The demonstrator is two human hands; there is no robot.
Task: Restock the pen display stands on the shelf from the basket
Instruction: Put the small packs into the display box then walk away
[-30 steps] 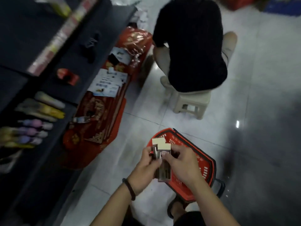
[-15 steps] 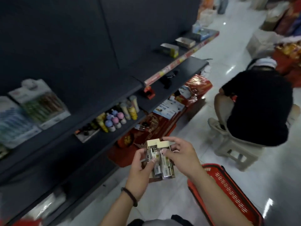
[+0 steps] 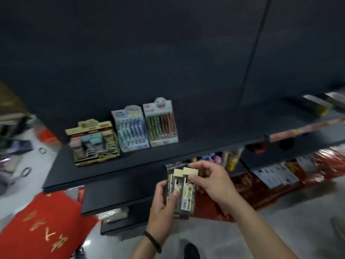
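Head view: a person faces a dark shelf unit with both hands raised in front of it.
Grip, left hand [image 3: 162, 208]: the fingers curl round the left side and lower end of a bundle of pen boxes [image 3: 187, 197], and the thumb lies across the front.
Grip, right hand [image 3: 212, 182]: the fingers are bent and pinch the upper right edge of the same bundle, by the beige flaps at its top.
Held item: the pen boxes are small cartons with yellow-and-grey labels, side by side and upright. They are in the air just below the front edge of the shelf [image 3: 186, 152]. The print is too blurred to read.
Stand, left: the yellow display stand [image 3: 93, 143] is tiered with pastel items inside. I cannot tell what they are.
Stand, middle: the blue display stand [image 3: 130, 128] sits just beside the yellow one and holds rows of upright pens.
Stand, right: the green-and-red display stand [image 3: 161, 123] sits close against the blue one and also holds rows of pens.
Lower shelf: bottles with coloured caps [image 3: 214, 157] are partly hidden behind the right hand.
Floor: a red bag with gold characters [image 3: 43, 221] lies at lower left, and scissors [image 3: 24, 172] lie at far left.
Wrist: a dark band [image 3: 152, 241] is on the left wrist.
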